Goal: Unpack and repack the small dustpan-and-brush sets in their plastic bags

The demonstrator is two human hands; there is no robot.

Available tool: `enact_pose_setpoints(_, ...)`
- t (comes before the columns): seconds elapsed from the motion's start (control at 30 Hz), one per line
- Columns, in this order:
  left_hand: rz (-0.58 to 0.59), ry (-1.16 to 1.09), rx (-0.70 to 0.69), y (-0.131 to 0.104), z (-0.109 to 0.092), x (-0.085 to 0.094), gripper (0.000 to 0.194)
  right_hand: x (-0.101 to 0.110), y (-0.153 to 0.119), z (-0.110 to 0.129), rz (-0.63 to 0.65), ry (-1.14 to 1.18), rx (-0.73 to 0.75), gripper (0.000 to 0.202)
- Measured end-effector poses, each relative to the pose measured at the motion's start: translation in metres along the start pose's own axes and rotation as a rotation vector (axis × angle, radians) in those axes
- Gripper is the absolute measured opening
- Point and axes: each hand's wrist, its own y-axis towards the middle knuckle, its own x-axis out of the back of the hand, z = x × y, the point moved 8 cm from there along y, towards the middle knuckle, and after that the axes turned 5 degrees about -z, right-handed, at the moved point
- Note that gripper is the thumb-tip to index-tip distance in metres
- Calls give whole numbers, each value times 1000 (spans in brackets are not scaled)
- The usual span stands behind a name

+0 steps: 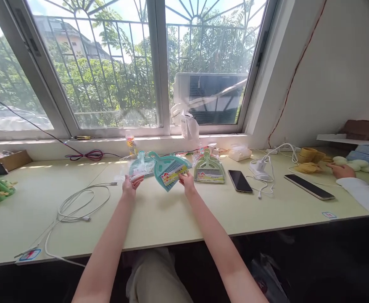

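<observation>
Fine print on the teal dustpan (pixel 160 162) is illegible.

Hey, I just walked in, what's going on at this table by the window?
Someone is handling small dustpan-and-brush sets with bare hands. The right hand holds a teal set at a slant, while the left hand is at the near edge of a second teal set. A green set lies on the table to the right, with a phone beyond it. Farther right, another person's hand is by some pale rounded items.
</observation>
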Motion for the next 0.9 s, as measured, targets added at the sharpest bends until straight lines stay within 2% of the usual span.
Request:
enact_pose_setpoints(0.07, -48, -106, -70, 2, -7, 7, 55, 3, 3, -2, -28, 4, 0, 29)
enact_pose_setpoints(0.13, -61, -207, -71, 3, -7, 12, 59, 6, 6, -4, -54, 1, 4, 29)
enact_pose_setpoints(0.23, 0, -248, 1, 2, 0, 7, 64, 10, 10, -7, -75, -4, 17, 30)
enact_pose_setpoints(0.3, 55, -242, -2, 1, 1, 1, 65, 10, 12, -9, -74, -11, 19, 32)
enact_pose_setpoints(0.47, 41, -256, -167, 4, -19, 5, 57, 5, 9, -9, -59, 20, 5, 30)
enact_pose_setpoints(0.53, 26, -255, -177, 5, -21, 8, 52, 2, 5, -7, -55, 37, -2, 28)
enact_pose_setpoints(0.63, 26, -239, -93, 5, -9, 7, 43, 1, -2, -7, -47, 19, -17, 28)
enact_pose_setpoints(0.73, 44, -222, -22, 4, 4, 2, 45, 2, -6, -8, -49, -20, -29, 29)
enact_pose_setpoints(0.8, 57, -206, -20, 3, 8, -2, 43, 2, -6, -9, -44, -41, -17, 29)
enact_pose_setpoints(0.9, 47, -116, -47, 1, 10, -7, 25, -1, -4, -8, -28, -62, -7, 27)
